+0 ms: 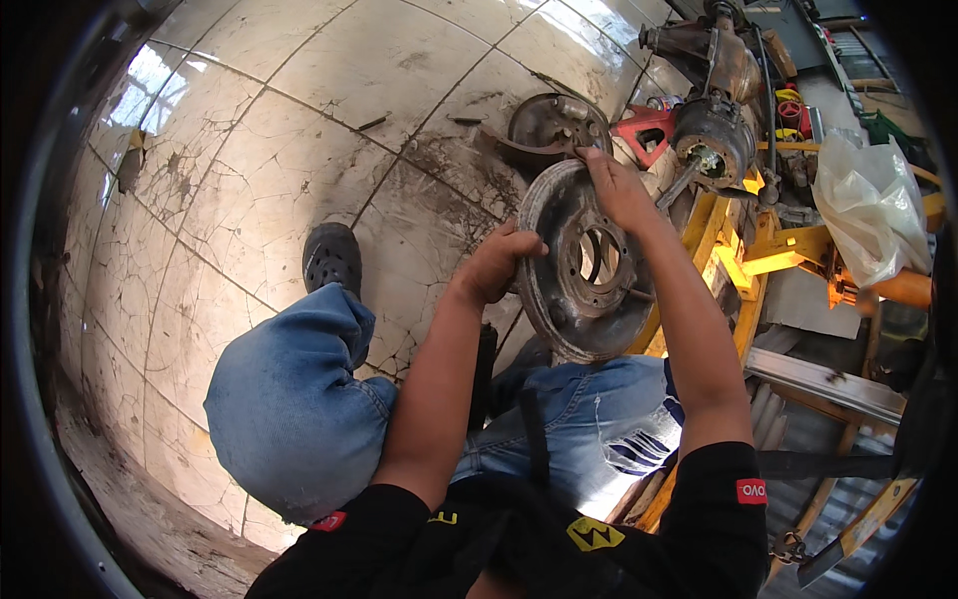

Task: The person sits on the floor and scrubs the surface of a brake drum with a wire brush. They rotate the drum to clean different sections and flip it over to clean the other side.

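Left hand (491,265) and right hand (617,190) tight on the rim of a metal disc (577,324), broad floor (299,140) leftward, axle (715,130) near.

The drum (559,245) is held above the floor (269,150) between both hands: the left hand (494,263) is placed at its left rim, the right hand (621,190) at its far rim. A loose brake part (544,155) is set on the floor just beyond the drum. The axle assembly (715,135) is located to the right of that part. A bag (870,205) is positioned farther right. A shoe (332,260) is planted left of the drum.
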Demonstrator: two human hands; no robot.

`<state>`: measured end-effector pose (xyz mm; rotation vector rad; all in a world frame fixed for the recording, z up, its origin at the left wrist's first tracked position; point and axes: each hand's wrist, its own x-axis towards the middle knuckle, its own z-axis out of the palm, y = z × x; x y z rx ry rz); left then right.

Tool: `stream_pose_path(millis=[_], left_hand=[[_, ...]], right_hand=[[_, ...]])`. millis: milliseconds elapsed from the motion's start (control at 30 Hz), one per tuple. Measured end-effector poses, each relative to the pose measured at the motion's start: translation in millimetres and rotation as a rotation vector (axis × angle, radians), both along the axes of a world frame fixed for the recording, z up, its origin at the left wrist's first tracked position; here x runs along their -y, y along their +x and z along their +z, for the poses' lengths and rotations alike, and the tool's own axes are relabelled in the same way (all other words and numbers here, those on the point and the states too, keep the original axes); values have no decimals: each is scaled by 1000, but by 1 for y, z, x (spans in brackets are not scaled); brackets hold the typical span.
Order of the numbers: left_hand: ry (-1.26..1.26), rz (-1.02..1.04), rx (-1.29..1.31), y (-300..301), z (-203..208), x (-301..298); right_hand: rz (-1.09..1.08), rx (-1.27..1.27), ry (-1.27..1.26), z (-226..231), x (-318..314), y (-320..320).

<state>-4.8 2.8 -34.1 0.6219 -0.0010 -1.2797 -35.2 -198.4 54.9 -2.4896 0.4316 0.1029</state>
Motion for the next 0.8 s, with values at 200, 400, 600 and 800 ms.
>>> stream_pose_path(millis=[200, 400, 600, 800], left_hand=[[-29, -18, 8, 8, -5, -12], [12, 6, 18, 0, -1, 0], [-36, -59, 20, 6, 0, -3], [2, -16, 14, 5, -6, -8]], right_hand=[[474, 117, -53, 5, -50, 17], [86, 40, 49, 6, -15, 2], [113, 69, -53, -3, -6, 0], [350, 33, -73, 3, -42, 3]])
